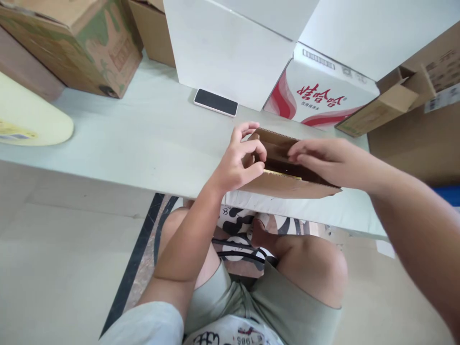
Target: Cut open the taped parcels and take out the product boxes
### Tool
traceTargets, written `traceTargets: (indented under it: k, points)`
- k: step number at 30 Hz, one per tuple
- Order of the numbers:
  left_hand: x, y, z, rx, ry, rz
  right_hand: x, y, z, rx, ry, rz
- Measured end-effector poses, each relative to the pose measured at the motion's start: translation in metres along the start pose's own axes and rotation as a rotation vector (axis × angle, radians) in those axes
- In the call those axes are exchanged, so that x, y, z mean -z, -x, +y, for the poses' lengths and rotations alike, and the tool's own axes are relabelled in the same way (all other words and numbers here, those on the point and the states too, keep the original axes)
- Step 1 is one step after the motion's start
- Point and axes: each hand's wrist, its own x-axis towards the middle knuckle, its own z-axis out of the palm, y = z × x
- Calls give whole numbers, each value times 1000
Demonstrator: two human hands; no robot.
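Observation:
A small open brown cardboard box point(287, 184) lies at the near edge of the pale table point(143, 139). My left hand point(239, 160) pinches the box's left end flap, thumb and forefinger closed on it. My right hand point(323, 158) lies over the box's top opening, fingers together and pressing on its far wall. A thin yellow strip shows inside the box, between the two hands.
A black phone point(216, 102) lies face up behind the box. A large white carton point(230, 48), a red-and-white printed carton point(319, 91) and brown cartons point(82, 43) line the far side. A cream rounded object point(28, 120) sits at the left. My knees are under the table.

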Motion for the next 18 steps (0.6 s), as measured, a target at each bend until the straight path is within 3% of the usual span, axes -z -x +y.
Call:
traceTargets:
  k: [3,7,13,18]
  points:
    - [1,1,0,-23,-12,-16,3,-26,-7,-2,70,-358]
    - [1,2,-1,-33,-9,-22,-9,-39,-10,16,144,-540]
    - [2,2,1,-23,24,-40,-24,-48,-7,22,323,-551]
    - [-1,1,-1,-34,4,-21,-26,-48,-6,108,423,-513]
